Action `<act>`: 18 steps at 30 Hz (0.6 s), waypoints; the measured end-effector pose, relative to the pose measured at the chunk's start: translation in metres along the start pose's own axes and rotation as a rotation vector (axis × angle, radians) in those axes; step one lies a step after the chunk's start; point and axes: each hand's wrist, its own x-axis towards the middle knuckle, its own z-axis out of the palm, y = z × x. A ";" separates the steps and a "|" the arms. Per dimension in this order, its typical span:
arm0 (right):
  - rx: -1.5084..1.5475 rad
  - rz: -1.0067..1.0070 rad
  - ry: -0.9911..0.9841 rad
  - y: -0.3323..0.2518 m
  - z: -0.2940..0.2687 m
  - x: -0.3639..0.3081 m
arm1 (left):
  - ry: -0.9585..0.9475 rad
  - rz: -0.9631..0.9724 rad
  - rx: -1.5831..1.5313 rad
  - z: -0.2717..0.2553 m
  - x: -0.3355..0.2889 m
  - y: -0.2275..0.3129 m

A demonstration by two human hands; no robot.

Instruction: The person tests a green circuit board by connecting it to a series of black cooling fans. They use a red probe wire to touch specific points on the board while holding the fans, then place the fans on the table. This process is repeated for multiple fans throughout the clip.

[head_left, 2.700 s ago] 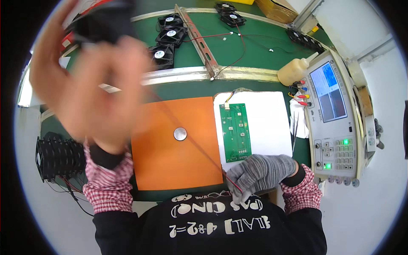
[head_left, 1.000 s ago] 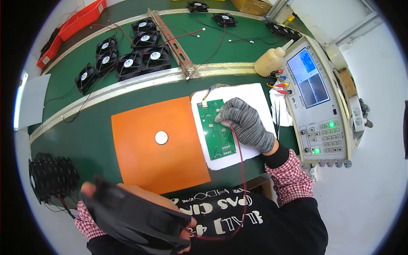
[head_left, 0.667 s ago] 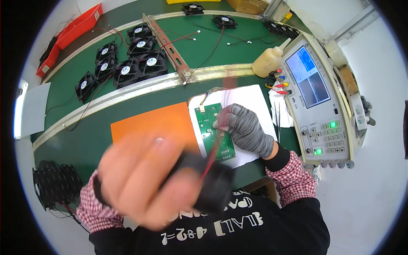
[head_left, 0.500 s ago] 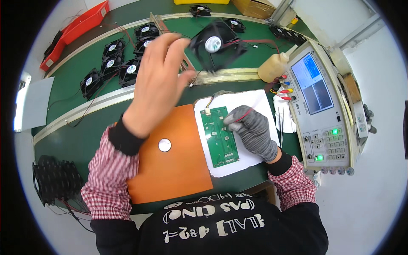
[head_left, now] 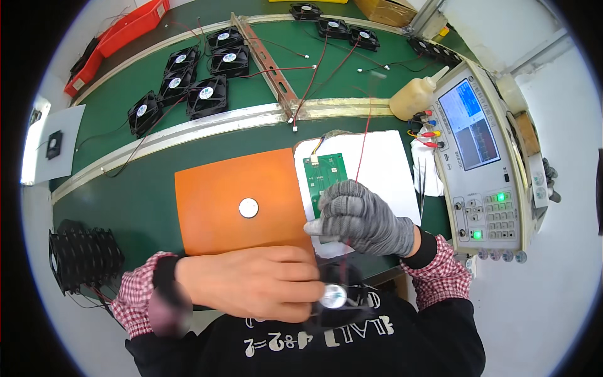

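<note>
Close to my body, my bare left hand (head_left: pixel 257 283) grips the edge of a black square cooling fan (head_left: pixel 342 305), which is blurred by motion. My right hand (head_left: pixel 364 220), in a grey knitted glove, is closed around the fan's thin red wire (head_left: pixel 363 147). The wire runs up from the fan to the glove and on past it, ending in a blurred connector. Under the glove lies a green circuit board (head_left: pixel 328 168) on a white sheet (head_left: pixel 386 160), its lower part covered. To the left is an orange mat (head_left: pixel 213 195) with a round white disc (head_left: pixel 249 208) on it.
Several black fans (head_left: pixel 206 94) stand beyond a pale rail (head_left: pixel 188 132), left of a reddish metal strip (head_left: pixel 270 63); others (head_left: pixel 333 28) are farther back. A test instrument (head_left: pixel 477 182), squeeze bottle (head_left: pixel 411 97) and tweezers (head_left: pixel 424 182) are at right. Stacked fans (head_left: pixel 85 257) sit at left.
My left hand has come down from the far fans to my body and now holds a fan. The blurred fan beyond it has joined the far group. My right hand has moved nearer.
</note>
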 end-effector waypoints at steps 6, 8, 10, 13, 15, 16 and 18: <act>-0.499 0.386 0.016 0.021 -0.025 -0.015 | 0.057 -0.708 1.024 -0.073 -0.068 -0.013; -0.366 0.570 0.082 0.029 -0.020 -0.016 | 0.077 -0.730 1.027 -0.075 -0.080 -0.015; 0.022 0.643 0.195 0.030 -0.014 -0.014 | 0.106 -0.638 0.879 -0.059 -0.077 -0.005; 0.291 0.763 0.279 0.024 -0.009 -0.015 | 0.033 -0.485 0.597 -0.035 -0.064 -0.007; 0.257 0.740 0.269 0.025 -0.004 -0.020 | 0.045 -0.494 0.586 -0.027 -0.066 -0.016; 0.268 0.713 0.277 0.027 0.000 -0.022 | 0.199 -0.618 0.486 -0.022 -0.067 -0.015; 0.293 0.658 0.293 0.030 0.004 -0.025 | 0.514 -0.858 0.280 -0.011 -0.063 -0.015</act>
